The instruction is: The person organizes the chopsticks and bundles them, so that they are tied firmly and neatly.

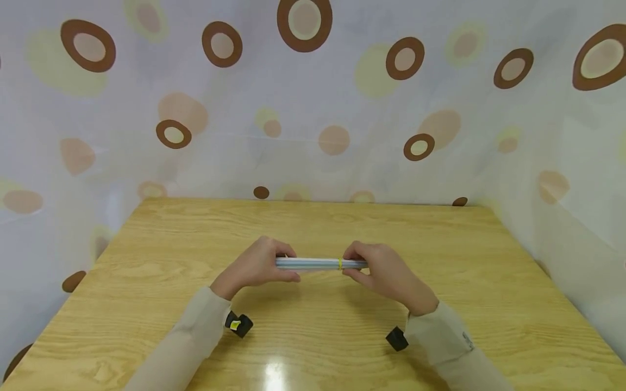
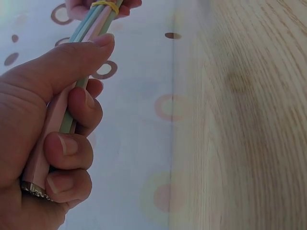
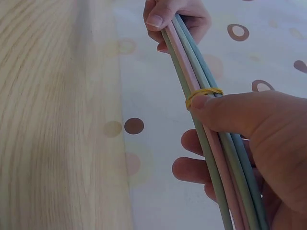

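A bundle of pastel sticks [image 1: 315,263], pink, green and blue, is held level above the wooden table [image 1: 146,260]. My left hand [image 1: 259,264] grips its left end, fingers curled round it [image 2: 72,143]. My right hand [image 1: 386,271] grips the right end, with the thumb [image 3: 230,112] pressing on a yellow rubber band [image 1: 339,264] wrapped round the sticks [image 3: 196,79]. In the left wrist view the band [image 2: 106,5] and the bundle [image 2: 91,26] show at the top, near the other hand's fingers.
Small black wrist-camera mounts [image 1: 238,324] [image 1: 397,339] sit under each beige sleeve. A white curtain with brown and yellow rings [image 1: 303,108] closes the table in at the back and on both sides.
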Available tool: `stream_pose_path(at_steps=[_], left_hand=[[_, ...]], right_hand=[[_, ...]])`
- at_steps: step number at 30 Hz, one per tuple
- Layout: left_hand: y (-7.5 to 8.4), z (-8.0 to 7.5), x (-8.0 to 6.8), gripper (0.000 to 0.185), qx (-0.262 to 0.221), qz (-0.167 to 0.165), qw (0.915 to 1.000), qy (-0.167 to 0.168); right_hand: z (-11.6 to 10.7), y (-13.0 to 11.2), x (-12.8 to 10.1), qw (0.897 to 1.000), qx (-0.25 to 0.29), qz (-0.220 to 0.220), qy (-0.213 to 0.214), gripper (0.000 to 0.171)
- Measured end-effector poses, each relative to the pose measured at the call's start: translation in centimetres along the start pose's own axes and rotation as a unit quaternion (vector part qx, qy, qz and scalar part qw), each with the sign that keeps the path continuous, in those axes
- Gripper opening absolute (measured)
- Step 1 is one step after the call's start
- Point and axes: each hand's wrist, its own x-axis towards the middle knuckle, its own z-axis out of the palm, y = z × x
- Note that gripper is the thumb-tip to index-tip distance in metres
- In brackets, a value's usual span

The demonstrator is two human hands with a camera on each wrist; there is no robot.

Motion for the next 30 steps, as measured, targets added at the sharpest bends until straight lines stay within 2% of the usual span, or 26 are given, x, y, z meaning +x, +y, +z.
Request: stream_pose_path(at_steps=[6,11,23,26,30], left_hand=[[0.1,0.2,-0.1,0.022,-0.008,-0.002,1.0000,-0.001],[0.1,0.5,-0.4,0.021,-0.011,-0.006,0.9999,-0.002],[0.5,0.3,-0.1,0.022,0.005,0.010,0.9998,0.016],[0.5,0.4,0.0,0.020,0.009,0.012,0.9997,0.019],[0.7,0.8,0.2,0.018,0.015,0.021,0.9996,0.010]], right_hand=[[0.6,-0.3,-0.1,0.999,-0.010,-0.027,0.021,0.023],[1.1,-0.3,-0.3,0.999,-0.005,-0.025,0.023,0.023],[0.9,-0.4,0.3,0.999,0.001,-0.027,0.035,0.025],[1.1,-0.6,0.4,0.999,0.001,-0.024,0.029,0.025],[1.4,-1.0,0.7,0.999,0.012,-0.030,-0.001,0.025]])
